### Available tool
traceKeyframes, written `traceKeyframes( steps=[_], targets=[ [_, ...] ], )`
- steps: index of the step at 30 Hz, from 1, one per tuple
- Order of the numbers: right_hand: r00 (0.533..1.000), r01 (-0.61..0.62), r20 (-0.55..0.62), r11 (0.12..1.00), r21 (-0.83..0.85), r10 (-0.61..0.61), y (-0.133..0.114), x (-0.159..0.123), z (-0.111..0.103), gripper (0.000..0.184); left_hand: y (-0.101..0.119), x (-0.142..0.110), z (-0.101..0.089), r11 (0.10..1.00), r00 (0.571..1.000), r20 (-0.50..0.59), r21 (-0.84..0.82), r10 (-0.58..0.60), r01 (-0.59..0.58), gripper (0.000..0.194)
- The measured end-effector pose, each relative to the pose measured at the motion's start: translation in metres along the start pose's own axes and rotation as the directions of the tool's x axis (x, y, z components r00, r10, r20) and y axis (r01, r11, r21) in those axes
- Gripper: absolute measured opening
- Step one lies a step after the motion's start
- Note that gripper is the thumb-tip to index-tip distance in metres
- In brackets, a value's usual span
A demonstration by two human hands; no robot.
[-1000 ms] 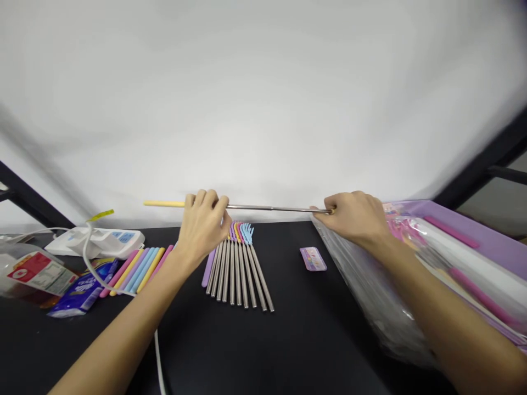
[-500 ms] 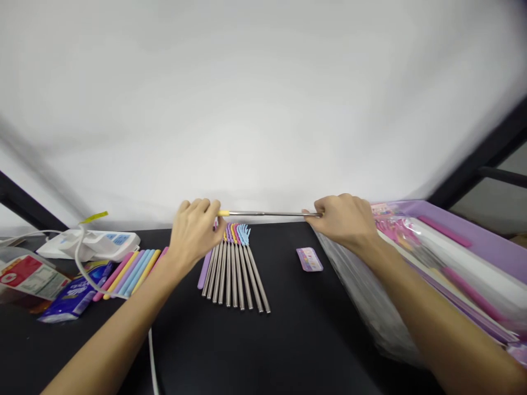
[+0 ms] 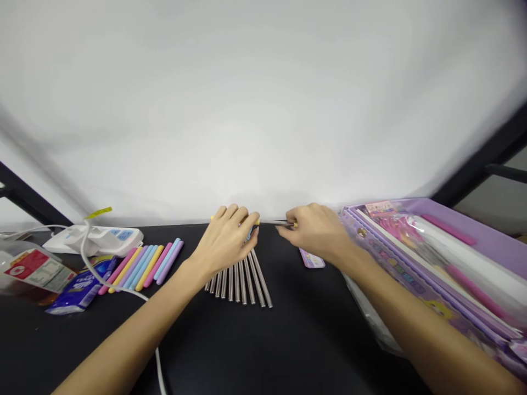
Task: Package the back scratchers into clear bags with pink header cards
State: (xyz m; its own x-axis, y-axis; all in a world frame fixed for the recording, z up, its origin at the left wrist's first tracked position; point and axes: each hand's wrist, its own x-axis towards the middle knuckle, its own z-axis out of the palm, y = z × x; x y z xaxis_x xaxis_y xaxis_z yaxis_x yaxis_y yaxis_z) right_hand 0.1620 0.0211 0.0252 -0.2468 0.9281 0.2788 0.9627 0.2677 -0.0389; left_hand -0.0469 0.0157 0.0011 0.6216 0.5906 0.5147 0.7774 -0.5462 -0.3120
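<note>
My left hand [image 3: 228, 238] is closed around a yellow end of a telescopic back scratcher [image 3: 272, 222]. My right hand [image 3: 315, 227] pinches the other end of its thin metal rod, which lies level between the two hands. Beneath the left hand, several metal scratcher rods [image 3: 242, 280] are fanned out on the black table; their coloured claw heads are mostly hidden by the hand. A small purple printed card [image 3: 312, 260] lies just below the right hand.
Several pastel handle tubes [image 3: 142, 267] lie in a row on the left, near a white power strip [image 3: 127, 237], its cable, a blue packet [image 3: 84, 288] and a labelled container [image 3: 35, 271]. On the right stands a purple box [image 3: 411, 280] of packaged pieces.
Both hands have moved closer together and slightly lower, so much less rod shows between them. The left hand went right, now covering the claw heads and revealing more handle tubes.
</note>
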Motion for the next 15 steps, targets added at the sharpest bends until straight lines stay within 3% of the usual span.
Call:
traceKeyframes(
  steps=[2,6,11,15],
  targets=[
    [0.992,0.100,0.063,0.981,0.167,-0.111,0.011,0.001,-0.009,0.038,-0.009,-0.001,-0.001,0.998,0.998,0.005,-0.020,0.063,-0.063,0.024],
    [0.929,0.187,0.179,0.827,0.530,-0.324,0.029,0.000,-0.024,0.042,-0.017,-0.001,-0.004,0.992,0.997,-0.002,-0.094,0.079,-0.079,0.019],
    [0.866,0.100,0.312,0.745,0.660,-0.392,0.037,-0.002,-0.026,0.038,-0.008,0.000,-0.011,0.986,0.997,-0.007,-0.149,0.071,-0.071,0.012],
    [0.867,0.039,0.336,0.722,0.691,-0.368,0.045,-0.001,-0.025,0.043,0.001,-0.001,-0.009,0.986,0.997,0.070,-0.163,0.036,-0.025,0.015]
  ],
)
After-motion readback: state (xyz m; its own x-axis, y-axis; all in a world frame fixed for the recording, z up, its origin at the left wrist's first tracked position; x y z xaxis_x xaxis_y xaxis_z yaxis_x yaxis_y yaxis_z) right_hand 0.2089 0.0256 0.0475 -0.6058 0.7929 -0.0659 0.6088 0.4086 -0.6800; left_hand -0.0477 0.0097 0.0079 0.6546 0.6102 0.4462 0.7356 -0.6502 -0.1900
